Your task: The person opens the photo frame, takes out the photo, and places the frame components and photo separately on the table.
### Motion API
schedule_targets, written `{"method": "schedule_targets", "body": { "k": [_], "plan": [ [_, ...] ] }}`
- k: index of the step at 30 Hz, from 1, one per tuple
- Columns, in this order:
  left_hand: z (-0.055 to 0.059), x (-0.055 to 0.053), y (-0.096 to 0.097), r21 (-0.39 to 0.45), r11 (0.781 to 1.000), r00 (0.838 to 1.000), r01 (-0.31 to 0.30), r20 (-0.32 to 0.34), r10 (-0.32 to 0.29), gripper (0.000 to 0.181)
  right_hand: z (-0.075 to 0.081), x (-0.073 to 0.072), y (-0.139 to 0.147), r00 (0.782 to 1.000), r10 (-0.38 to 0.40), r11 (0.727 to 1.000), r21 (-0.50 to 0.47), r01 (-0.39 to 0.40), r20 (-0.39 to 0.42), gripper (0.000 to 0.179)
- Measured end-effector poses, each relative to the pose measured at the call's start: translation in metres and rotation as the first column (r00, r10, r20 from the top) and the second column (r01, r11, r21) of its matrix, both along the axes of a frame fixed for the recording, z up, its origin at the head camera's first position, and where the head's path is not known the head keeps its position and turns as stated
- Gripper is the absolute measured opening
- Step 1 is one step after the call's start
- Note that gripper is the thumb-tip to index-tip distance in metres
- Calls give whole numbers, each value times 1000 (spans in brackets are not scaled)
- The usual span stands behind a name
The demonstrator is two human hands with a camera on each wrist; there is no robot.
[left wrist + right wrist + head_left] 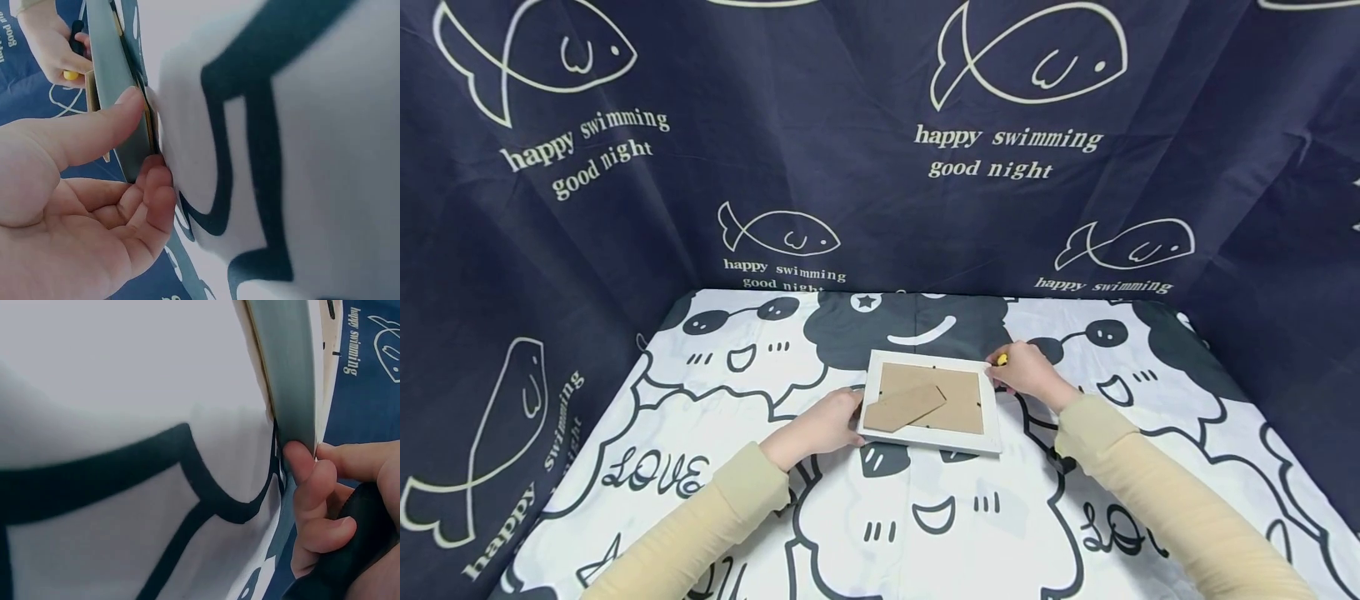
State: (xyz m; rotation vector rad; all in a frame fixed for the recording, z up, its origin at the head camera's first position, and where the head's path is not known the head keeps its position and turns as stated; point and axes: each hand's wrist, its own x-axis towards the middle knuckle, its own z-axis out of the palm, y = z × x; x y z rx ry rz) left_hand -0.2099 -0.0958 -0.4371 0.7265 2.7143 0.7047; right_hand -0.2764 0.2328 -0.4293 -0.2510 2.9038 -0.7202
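Note:
A white picture frame (992, 412) lies back side up, its brown backing board (962, 385) showing. Slanting across the board is a cardboard stand flap (906, 407), with small dark tabs around the board's edge. At the frame's left side, my left hand (826, 423) grips the edge, thumb on the side and fingers curled at the underside. My right hand (1028, 372) pinches the far right corner between thumb and finger. That same hand keeps a black-handled tool (356, 544) with a yellow end (1002, 359) tucked in its palm; the tool's kind cannot be made out.
Beneath the frame is a white cloth (737, 517) with black cartoon drawings and lettering, covering the table. Dark blue curtains (880, 175) with fish drawings hang behind and at both sides.

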Motion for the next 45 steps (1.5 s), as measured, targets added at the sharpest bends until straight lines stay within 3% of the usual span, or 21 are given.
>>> {"method": "schedule_targets", "body": {
  "k": [12, 25, 30, 45],
  "plan": [
    [-6, -9, -3, -11, 999, 998, 31, -61, -32, 56, -1, 8, 2, 1000, -17, 1000, -12, 16, -8, 23],
    [-5, -17, -5, 3, 1000, 999, 24, -25, -24, 49, 0, 16, 1, 1000, -16, 1000, -16, 16, 1, 23],
    [-6, -19, -7, 6, 999, 999, 32, -43, -31, 48, -1, 20, 2, 999, -34, 999, -41, 34, 18, 23],
    [-8, -26, -8, 6, 999, 998, 40, -40, -40, 56, -1, 27, 7, 999, 23, 1000, -13, -23, -31, 19]
  ]
}}
